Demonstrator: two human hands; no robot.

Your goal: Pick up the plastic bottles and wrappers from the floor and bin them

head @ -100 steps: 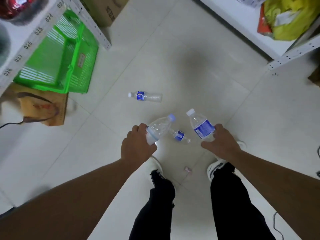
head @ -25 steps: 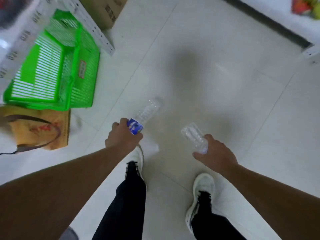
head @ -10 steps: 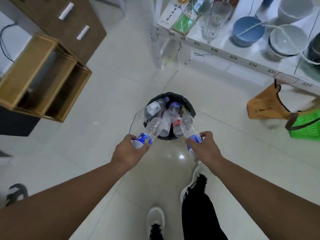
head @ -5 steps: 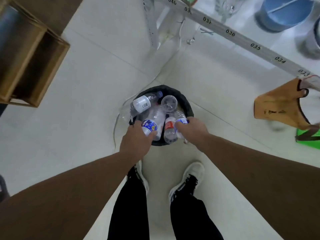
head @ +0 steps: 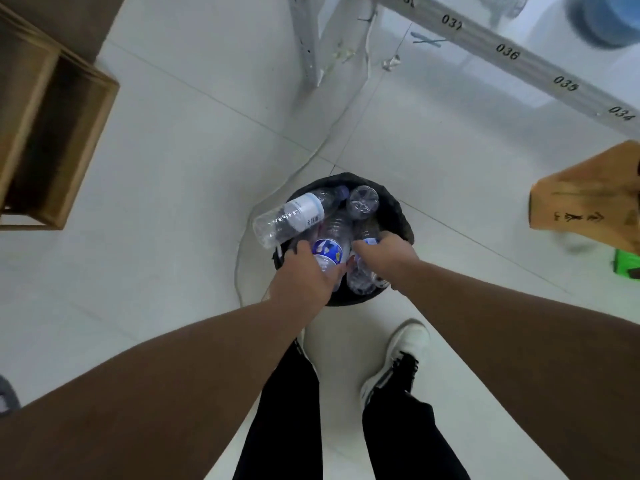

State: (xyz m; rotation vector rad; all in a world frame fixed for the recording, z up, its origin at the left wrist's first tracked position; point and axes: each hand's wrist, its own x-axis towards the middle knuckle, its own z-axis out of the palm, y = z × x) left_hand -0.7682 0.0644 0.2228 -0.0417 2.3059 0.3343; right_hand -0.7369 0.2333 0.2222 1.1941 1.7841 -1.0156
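Reaching down over a black bin point(head: 398, 213) on the pale tiled floor point(head: 173, 168), both hands are held at the bin's near rim. A clear bottle with a blue label point(head: 329, 249) is gripped by the left hand point(head: 304, 275), the fingers curled round its lower body while its far end points into the bin. A second clear bottle point(head: 362, 275) is held under the right hand point(head: 384, 256), whose fingers are curled over it; only part of a blue label is seen by the knuckles. Just beyond the left hand, a bottle with a white label point(head: 291, 216) is seen lying across the bin's rim, its base sticking out past the edge. Beyond the right hand, another clear bottle point(head: 363, 201) is seen end-on inside the bin. Further beyond the hands, a grey shelf rail marked with numbers point(head: 512, 53) is seen. A wooden box point(head: 52, 133) is placed well to the left of the left hand, and a brown paper bag point(head: 585, 199) well to the right of the right hand.
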